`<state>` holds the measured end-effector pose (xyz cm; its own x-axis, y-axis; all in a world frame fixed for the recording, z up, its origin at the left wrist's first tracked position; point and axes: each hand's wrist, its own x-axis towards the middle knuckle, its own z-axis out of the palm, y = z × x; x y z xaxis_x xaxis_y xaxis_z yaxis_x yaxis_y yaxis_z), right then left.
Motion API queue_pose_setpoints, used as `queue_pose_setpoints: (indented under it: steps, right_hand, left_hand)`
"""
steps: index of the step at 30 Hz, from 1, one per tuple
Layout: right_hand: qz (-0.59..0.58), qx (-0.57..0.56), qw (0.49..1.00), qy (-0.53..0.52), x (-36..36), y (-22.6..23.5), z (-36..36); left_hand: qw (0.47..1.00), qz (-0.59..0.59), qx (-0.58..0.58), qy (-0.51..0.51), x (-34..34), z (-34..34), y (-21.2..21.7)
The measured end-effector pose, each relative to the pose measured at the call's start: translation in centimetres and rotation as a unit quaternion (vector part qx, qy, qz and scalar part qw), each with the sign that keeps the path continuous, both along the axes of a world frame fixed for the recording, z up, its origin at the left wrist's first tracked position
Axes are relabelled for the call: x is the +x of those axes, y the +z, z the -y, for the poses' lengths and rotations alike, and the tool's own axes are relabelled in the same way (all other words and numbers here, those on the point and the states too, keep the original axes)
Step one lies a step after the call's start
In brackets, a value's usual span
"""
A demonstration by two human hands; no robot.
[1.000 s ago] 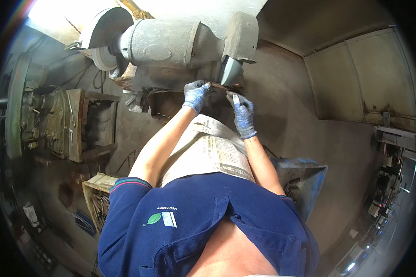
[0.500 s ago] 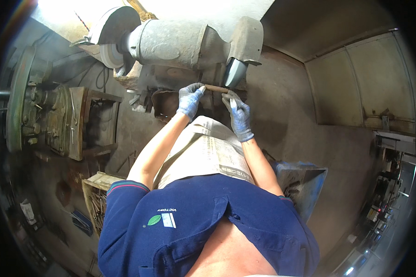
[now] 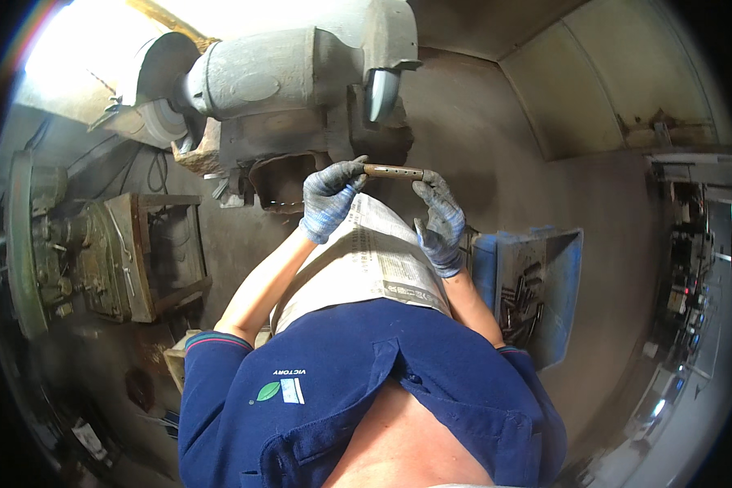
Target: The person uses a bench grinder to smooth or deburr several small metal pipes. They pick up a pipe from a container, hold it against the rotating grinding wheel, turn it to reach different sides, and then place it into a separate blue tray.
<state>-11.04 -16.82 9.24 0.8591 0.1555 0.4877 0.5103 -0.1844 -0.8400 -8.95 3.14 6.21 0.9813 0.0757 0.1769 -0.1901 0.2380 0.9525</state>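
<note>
A short brown metal bar with several small holes in a row (image 3: pixel 393 172) is held level between my hands. My left hand (image 3: pixel 329 199), in a grey and blue work glove, pinches its left end. At the right end, the fingertips of my gloved right hand (image 3: pixel 442 218) grip the bar, the thumb lower and apart. Beyond it stands a grey bench grinder (image 3: pixel 260 77). Its right grinding wheel (image 3: pixel 382 95) is above the bar in the picture, apart from it. A white left wheel (image 3: pixel 163 120) shows under the other guard.
A blue bin (image 3: pixel 486 272) with several dark metal pieces stands to my right. A worn machine on a frame (image 3: pixel 142 256) is at left. Below the grinder sits a rusty open container (image 3: pixel 289 180). Sheets of newspaper (image 3: pixel 374 260) cover my lap.
The bar has come away from the right grinding wheel, and its holed side now shows. Both hands still hold it. My view has shifted, bringing more of the blue bin into sight.
</note>
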Motion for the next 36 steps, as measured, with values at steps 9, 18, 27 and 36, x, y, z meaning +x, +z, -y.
queue_pose_setpoints:
  steps: [9, 18, 27, 36]
  right_hand:
    - [-0.047, -0.048, 0.993, -0.096, -4.2, 1.2, 1.7]
    - [-0.211, -0.008, 0.878, -0.43, -15.2, -1.0, 14.4]
    - [-0.388, -0.319, 0.703, -0.504, -19.5, -0.6, 21.2]
    - [-0.033, -0.176, 0.979, -0.092, -4.2, -0.2, 7.6]
  left_hand:
    - [0.98, -0.129, 0.094, -0.115, -1.1, 0.5, -0.3]
    - [0.949, -0.213, 0.126, -0.193, -0.6, -4.5, -6.9]
    - [0.94, -0.288, 0.136, -0.123, -3.2, -9.5, -9.8]
    - [0.941, -0.183, 0.278, 0.066, -8.1, -15.4, -3.8]
